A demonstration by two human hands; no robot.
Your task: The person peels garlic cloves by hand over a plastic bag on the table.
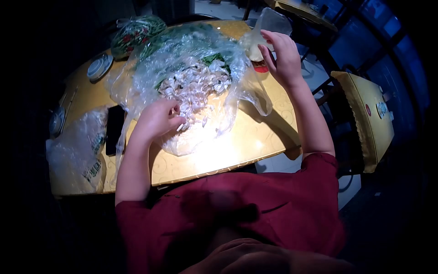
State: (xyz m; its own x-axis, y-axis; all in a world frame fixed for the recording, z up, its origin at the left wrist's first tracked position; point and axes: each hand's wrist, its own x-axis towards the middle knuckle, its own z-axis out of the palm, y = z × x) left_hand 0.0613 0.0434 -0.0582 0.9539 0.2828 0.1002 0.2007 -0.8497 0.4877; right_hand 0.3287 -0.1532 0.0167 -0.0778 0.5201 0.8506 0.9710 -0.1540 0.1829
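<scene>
From where I stand, the person in the dark red shirt is midway through a heap of white, papery garlic-like pieces (194,89) on spread clear plastic (191,43) across the table (255,150). The left hand (157,118) is at the heap's near edge, fingers curled and thumb low among the small loose bits; I can't tell whether it has one pinched. The right hand (286,57) is raised beside a small clear bag (273,23) on the far right, fingers and thumb apart, with nothing I can make out between them. That bag holds some pale pieces (255,54), which I'd take for the part already dealt with. Much seems left: the heap is broad, though how much of it is just loose skin, I can't judge from here.
</scene>
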